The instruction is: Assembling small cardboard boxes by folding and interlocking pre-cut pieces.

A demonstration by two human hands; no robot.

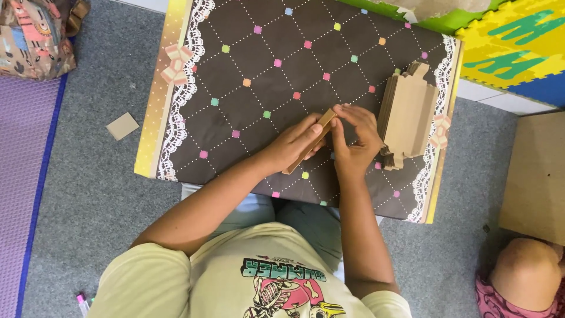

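Observation:
Both my hands meet over a low table [247,65] covered in dark brown patterned cloth with white lace edges. My left hand [292,145] lies over a narrow brown cardboard piece [325,119] and grips it along its length. My right hand [355,136] pinches the upper end of the same piece with thumb and fingers. Just right of my right hand sits a stack of flat, cut brown cardboard blanks [408,115] at the table's right edge.
A small cardboard scrap [122,125] lies on the grey carpet left of the table. A patterned bag [36,35] sits top left on a purple mat [20,176]. Foam puzzle mats [518,41] and a brown board [535,176] are right; another person [527,277] sits bottom right.

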